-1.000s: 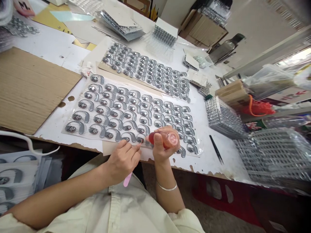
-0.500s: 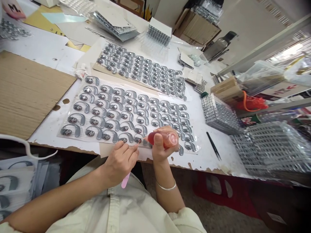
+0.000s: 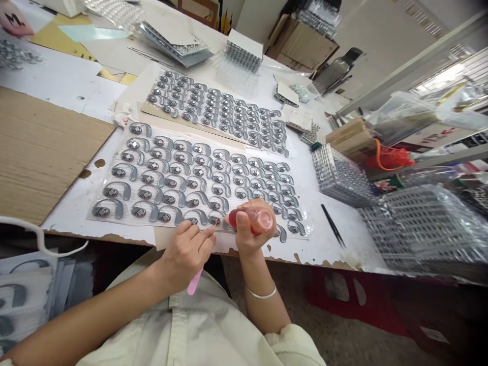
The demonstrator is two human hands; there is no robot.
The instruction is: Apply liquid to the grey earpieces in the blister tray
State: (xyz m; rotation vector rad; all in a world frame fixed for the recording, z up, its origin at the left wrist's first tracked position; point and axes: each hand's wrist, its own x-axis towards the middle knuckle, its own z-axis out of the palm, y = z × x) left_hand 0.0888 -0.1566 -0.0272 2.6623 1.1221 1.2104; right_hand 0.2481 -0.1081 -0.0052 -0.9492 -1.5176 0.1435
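My right hand (image 3: pixel 249 231) is wrapped round a small squeeze bottle (image 3: pixel 249 217) with red liquid in it. The bottle lies nearly on its side, its nozzle pointing left at a grey hook-shaped piece (image 3: pixel 214 220) in the front row of a sheet. My left hand (image 3: pixel 186 251) is closed round a slim tool with a flat pink end (image 3: pixel 194 282) jutting out below the palm. Its fingertips are beside that same piece; the tool's working tip is too small to make out. Rows of such curved grey pieces, each with a round metal part, cover the front sheet (image 3: pixel 147 177).
A second sheet of the same pieces (image 3: pixel 213 109) lies behind. Black tweezers (image 3: pixel 333 226) rest to the right, near plastic-wrapped stacks (image 3: pixel 419 229). Cardboard (image 3: pixel 46 152) covers the left of the table, and a white cable (image 3: pixel 41 236) hangs over its front edge.
The whole view has shifted slightly, so things appear a little further left. Both hands keep their grip and place at the front row.
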